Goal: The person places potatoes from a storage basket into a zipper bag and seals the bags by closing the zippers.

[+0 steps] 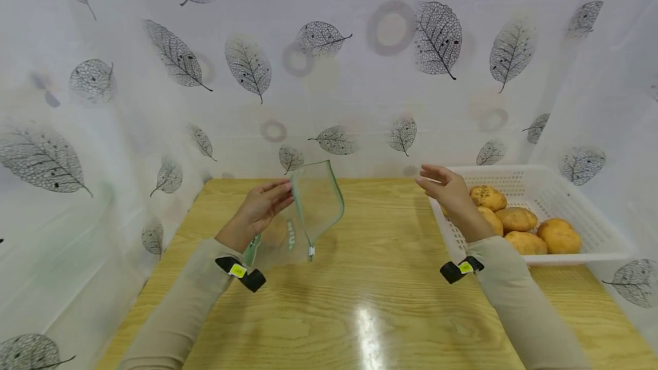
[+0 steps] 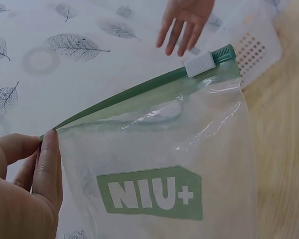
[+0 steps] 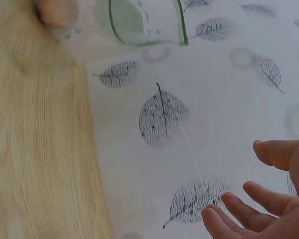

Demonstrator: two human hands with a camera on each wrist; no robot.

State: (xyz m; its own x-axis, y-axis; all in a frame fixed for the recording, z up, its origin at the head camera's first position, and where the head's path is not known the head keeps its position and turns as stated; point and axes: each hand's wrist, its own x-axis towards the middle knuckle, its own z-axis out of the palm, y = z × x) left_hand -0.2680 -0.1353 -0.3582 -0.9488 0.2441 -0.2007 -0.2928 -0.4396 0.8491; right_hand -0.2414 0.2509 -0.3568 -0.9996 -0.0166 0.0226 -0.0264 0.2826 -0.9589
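Observation:
A clear slider zip bag point(image 1: 280, 247) with green edging hangs above the table, its mouth standing open. My left hand point(image 1: 259, 207) pinches the bag's rim between thumb and fingers. In the left wrist view a green "NIU+" label point(image 2: 149, 193) shows on its side, and a white slider point(image 2: 200, 64) sits near the far end of the green zip strip. My right hand point(image 1: 454, 196) is raised beside the left end of a white basket, fingers spread and nothing held. The right wrist view also shows that hand point(image 3: 269, 201) apart from the bag.
The white plastic basket point(image 1: 570, 258) stands at the right of the wooden table point(image 1: 329, 313), with several potatoes point(image 1: 516, 219) inside. A pale curtain point(image 1: 349, 90) printed with leaves encloses the table's back and sides.

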